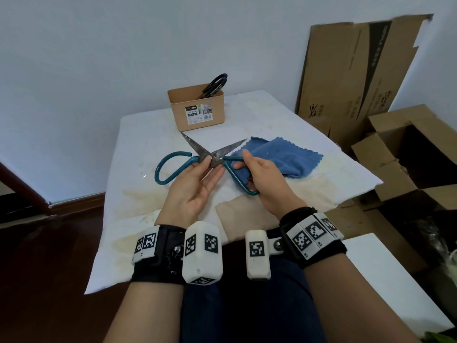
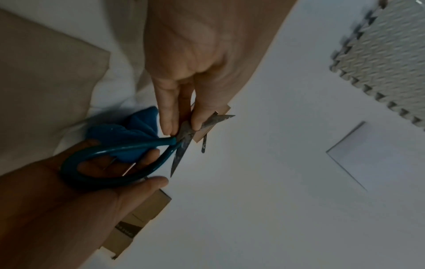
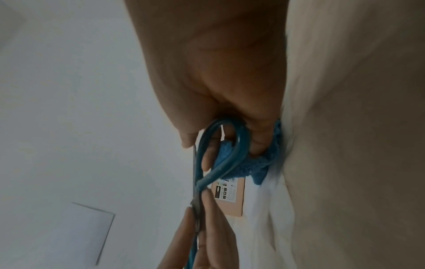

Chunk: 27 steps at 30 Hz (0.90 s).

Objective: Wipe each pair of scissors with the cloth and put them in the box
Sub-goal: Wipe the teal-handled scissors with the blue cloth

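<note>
Teal-handled scissors (image 1: 223,151) with rusty blades spread open hang above the table. My left hand (image 1: 209,167) pinches them at the pivot, thumb on top and fingers beneath. My right hand (image 1: 244,162) grips the right handle loop, fingers through it. The left wrist view shows the left hand (image 2: 182,127) pinching the blades (image 2: 181,147). The right wrist view shows the right hand (image 3: 220,143) in the teal loop (image 3: 232,151). A blue cloth (image 1: 282,157) lies on the table just behind the right hand; whether those fingers touch it is hidden. A tan box (image 1: 197,112) at the back holds black-handled scissors (image 1: 215,84).
A stained white tablecloth (image 1: 148,134) covers the table, with a tan patch (image 1: 242,214) near the front edge. Flattened cardboard (image 1: 358,70) leans on the wall at right, above open cartons (image 1: 408,157). A white board (image 1: 383,280) lies at lower right.
</note>
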Each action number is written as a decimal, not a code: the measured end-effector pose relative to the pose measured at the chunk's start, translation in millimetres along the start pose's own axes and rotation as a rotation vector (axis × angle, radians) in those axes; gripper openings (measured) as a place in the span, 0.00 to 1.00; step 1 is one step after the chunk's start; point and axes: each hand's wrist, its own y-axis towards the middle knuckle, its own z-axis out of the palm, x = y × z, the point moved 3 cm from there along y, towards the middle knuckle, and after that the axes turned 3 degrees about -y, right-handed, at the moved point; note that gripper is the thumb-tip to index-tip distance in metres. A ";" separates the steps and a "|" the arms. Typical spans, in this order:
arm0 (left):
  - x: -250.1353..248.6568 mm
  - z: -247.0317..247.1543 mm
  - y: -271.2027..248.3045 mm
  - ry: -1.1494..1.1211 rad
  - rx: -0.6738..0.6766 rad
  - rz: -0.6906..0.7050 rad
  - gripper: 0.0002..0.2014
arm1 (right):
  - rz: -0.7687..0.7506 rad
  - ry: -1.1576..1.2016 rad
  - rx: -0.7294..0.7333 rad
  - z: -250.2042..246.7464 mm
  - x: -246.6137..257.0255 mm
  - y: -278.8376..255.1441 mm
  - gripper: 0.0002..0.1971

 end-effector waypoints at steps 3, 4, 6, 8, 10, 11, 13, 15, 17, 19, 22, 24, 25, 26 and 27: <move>-10.0 -5.2 2.0 0.052 -0.008 0.088 0.03 | 0.016 0.050 -0.097 -0.5 3.3 2.5 0.18; -14.0 -7.5 1.9 0.072 -0.009 0.110 0.04 | 0.013 0.063 -0.147 -3.5 4.5 4.2 0.14; -21.7 -10.8 0.9 0.113 -0.009 0.137 0.05 | 0.004 0.088 -0.237 -10.7 7.0 6.4 0.10; -27.3 -12.1 0.2 0.143 -0.009 0.149 0.05 | -0.023 0.139 -0.298 -16.3 9.0 8.2 0.13; -29.4 -12.5 0.2 0.160 -0.007 0.159 0.04 | -0.064 0.181 -0.329 -18.2 12.1 8.0 0.19; -29.5 -12.4 0.5 0.162 -0.003 0.160 0.04 | -0.089 0.202 -0.333 -18.0 13.0 8.5 0.21; -28.9 -11.9 0.2 0.155 0.004 0.154 0.05 | -0.104 0.231 -0.319 -16.7 13.6 8.8 0.25; -27.8 -10.7 -0.7 0.139 0.011 0.144 0.05 | -0.072 0.225 -0.321 -16.5 13.4 8.9 0.22; -25.6 -9.6 -1.3 0.104 0.021 0.129 0.06 | -0.040 0.180 -0.307 -16.5 12.8 9.1 0.15; -23.4 -9.7 -0.8 0.074 0.023 0.118 0.07 | -0.033 0.150 -0.254 -14.1 12.0 8.4 0.07; -21.7 -10.5 0.8 0.082 0.008 0.108 0.06 | -0.035 0.132 -0.182 -9.1 10.2 7.2 0.02; -20.2 -10.4 1.5 0.097 -0.006 0.104 0.06 | -0.057 0.120 -0.124 -5.8 9.0 6.3 0.02; -19.4 -10.1 1.6 0.105 -0.013 0.103 0.06 | -0.075 0.115 -0.096 -4.5 8.9 5.8 0.01; -18.6 -9.9 1.5 0.113 -0.017 0.103 0.06 | -0.095 0.109 -0.078 -3.6 9.4 4.9 0.02; -17.6 -9.8 1.7 0.121 -0.020 0.102 0.07 | -0.117 0.103 -0.065 -3.4 8.7 5.2 0.03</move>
